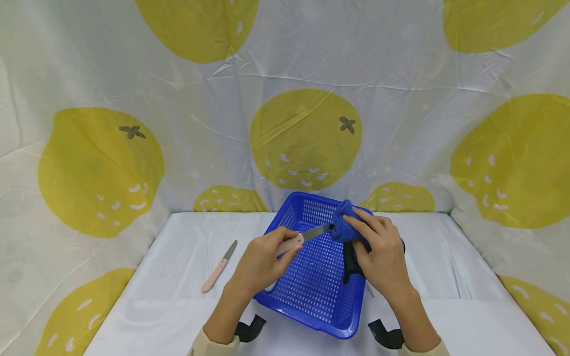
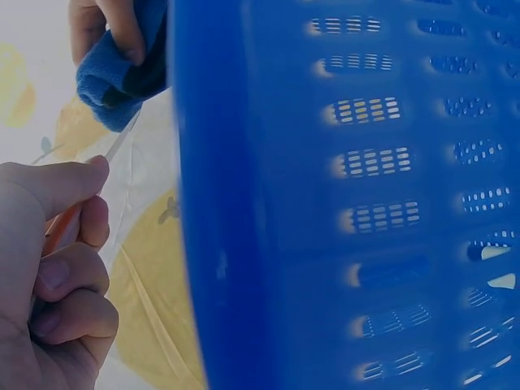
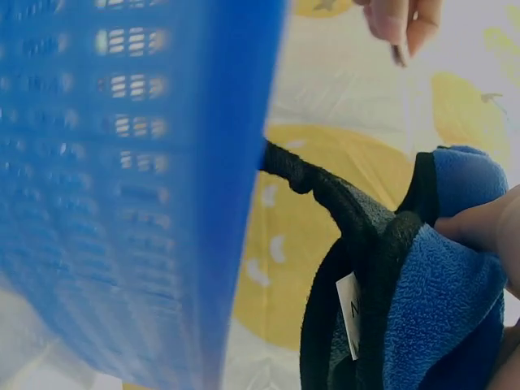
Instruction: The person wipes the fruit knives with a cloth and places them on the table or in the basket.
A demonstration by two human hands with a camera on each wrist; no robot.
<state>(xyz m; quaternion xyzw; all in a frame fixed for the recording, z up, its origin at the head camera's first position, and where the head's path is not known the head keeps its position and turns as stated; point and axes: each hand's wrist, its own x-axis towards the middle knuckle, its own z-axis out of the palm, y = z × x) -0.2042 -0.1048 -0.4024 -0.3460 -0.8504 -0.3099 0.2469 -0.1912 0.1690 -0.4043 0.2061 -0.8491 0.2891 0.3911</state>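
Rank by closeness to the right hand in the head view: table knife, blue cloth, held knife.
1. Blue cloth, gripped by the right hand.
2. Held knife, in the left hand, blade toward the cloth.
3. Table knife, lying left of the blue basket.

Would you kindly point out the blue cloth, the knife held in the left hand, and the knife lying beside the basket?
Blue cloth [image 3: 443, 296]: right wrist view, on its fluffy blue side.
Held knife [image 1: 317, 232]: head view, on its blade.
Lying knife [image 1: 218, 269]: head view, on its pink handle.
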